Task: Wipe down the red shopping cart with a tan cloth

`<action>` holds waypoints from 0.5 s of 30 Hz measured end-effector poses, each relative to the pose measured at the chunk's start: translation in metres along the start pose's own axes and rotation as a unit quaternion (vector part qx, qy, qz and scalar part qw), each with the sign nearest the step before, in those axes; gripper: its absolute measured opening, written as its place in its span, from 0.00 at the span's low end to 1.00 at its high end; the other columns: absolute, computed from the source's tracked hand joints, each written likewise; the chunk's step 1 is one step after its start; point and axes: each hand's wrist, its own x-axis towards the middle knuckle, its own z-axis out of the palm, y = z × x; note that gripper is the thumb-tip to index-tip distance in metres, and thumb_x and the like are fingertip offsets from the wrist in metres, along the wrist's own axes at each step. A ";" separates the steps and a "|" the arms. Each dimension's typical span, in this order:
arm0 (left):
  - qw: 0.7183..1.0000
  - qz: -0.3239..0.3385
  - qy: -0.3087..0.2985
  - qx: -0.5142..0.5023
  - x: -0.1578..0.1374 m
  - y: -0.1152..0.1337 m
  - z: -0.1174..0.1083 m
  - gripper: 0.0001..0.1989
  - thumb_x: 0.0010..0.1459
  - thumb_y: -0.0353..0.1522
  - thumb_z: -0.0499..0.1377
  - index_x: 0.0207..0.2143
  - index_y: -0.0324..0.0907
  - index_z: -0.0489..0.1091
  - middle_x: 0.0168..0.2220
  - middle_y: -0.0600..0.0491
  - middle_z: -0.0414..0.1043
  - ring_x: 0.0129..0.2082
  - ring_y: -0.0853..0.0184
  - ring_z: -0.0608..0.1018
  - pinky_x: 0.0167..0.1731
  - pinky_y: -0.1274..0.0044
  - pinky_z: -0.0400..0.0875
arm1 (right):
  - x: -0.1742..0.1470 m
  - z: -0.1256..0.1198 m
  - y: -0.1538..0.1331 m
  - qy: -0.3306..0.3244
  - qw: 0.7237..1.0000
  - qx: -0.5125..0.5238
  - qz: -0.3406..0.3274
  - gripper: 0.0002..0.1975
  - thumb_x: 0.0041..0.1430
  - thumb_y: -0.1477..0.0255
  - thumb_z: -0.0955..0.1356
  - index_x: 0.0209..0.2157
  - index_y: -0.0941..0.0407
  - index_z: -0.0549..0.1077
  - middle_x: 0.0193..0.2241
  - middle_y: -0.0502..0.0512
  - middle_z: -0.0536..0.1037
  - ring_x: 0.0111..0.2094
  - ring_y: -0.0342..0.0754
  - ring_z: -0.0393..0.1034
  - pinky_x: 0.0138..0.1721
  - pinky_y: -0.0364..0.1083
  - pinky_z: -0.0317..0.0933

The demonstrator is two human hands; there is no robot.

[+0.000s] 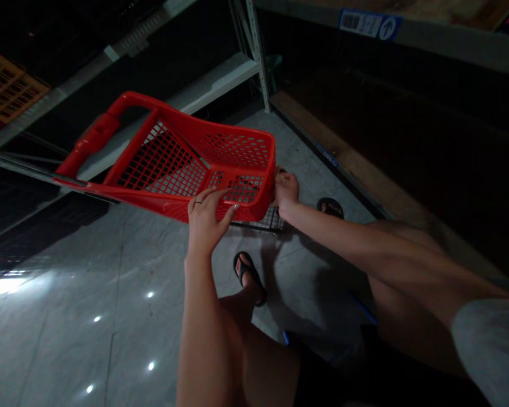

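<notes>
A red plastic shopping cart [233,133] with latticed walls stands in front of me, its handle toward the upper left. My left hand [207,215], with a ring on one finger, grips the near side rim, fingers hooked over the edge and thumb lying along it. At the cart's front end, my right hand [287,189] is closed around a brownish, crumpled-looking item [279,180] held against the outer wall. The cart and my fingers partly hide that item, so its kind is unclear. Inside, the basket's latticed floor shows nothing lying on it.
A dark low shelf with a wooden edge [335,152] runs along the right. Metal shelving [220,82] stands behind the cart, and a yellow crate [8,85] sits at upper left. My sandalled foot [248,274] rests on the grey tiled floor [148,328].
</notes>
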 end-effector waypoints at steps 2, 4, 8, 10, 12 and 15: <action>1.000 0.022 -0.011 -0.017 0.003 -0.003 0.006 0.14 0.70 0.42 0.59 0.52 0.48 0.77 0.53 0.48 0.82 0.64 0.56 0.74 0.65 0.62 0.63 | 0.000 -0.005 -0.018 0.006 0.997 -0.026 -0.068 0.09 0.61 0.66 0.67 0.42 0.50 0.66 0.38 0.50 0.77 0.37 0.45 0.74 0.36 0.43 0.69; 0.998 0.040 -0.014 -0.038 0.007 -0.002 0.012 0.11 0.71 0.41 0.59 0.48 0.47 0.77 0.51 0.49 0.83 0.64 0.58 0.75 0.64 0.62 0.64 | -0.011 -0.010 -0.025 -0.019 0.988 -0.065 -0.138 0.10 0.60 0.69 0.66 0.45 0.49 0.67 0.45 0.52 0.77 0.45 0.47 0.75 0.45 0.46 0.72; 0.999 0.018 -0.009 -0.034 0.013 0.002 0.020 0.11 0.72 0.40 0.57 0.42 0.47 0.77 0.48 0.48 0.84 0.59 0.57 0.77 0.62 0.62 0.65 | -0.057 -0.016 0.003 -0.063 0.975 -0.162 -0.136 0.17 0.53 0.77 0.64 0.45 0.50 0.66 0.49 0.57 0.76 0.54 0.52 0.72 0.57 0.54 0.70; 1.000 0.003 -0.002 -0.018 0.014 0.003 0.020 0.12 0.72 0.41 0.56 0.42 0.46 0.77 0.47 0.47 0.83 0.56 0.56 0.78 0.60 0.62 0.66 | -0.077 -0.014 0.024 -0.084 0.977 -0.178 -0.080 0.17 0.48 0.80 0.64 0.41 0.50 0.65 0.44 0.58 0.77 0.50 0.54 0.74 0.55 0.56 0.71; 1.000 -0.004 0.004 -0.005 0.014 0.004 0.020 0.13 0.72 0.42 0.56 0.42 0.46 0.77 0.47 0.46 0.83 0.54 0.55 0.79 0.59 0.63 0.67 | -0.086 -0.009 0.033 -0.097 0.979 -0.177 -0.040 0.16 0.48 0.80 0.63 0.39 0.50 0.65 0.38 0.56 0.78 0.43 0.54 0.76 0.48 0.55 0.74; 1.000 -0.006 0.006 0.013 0.017 0.007 0.023 0.14 0.73 0.42 0.55 0.41 0.45 0.76 0.44 0.46 0.83 0.51 0.55 0.79 0.58 0.63 0.67 | -0.077 -0.004 0.013 -0.064 0.983 -0.167 -0.041 0.16 0.52 0.79 0.63 0.42 0.50 0.65 0.40 0.55 0.77 0.42 0.52 0.75 0.46 0.53 0.74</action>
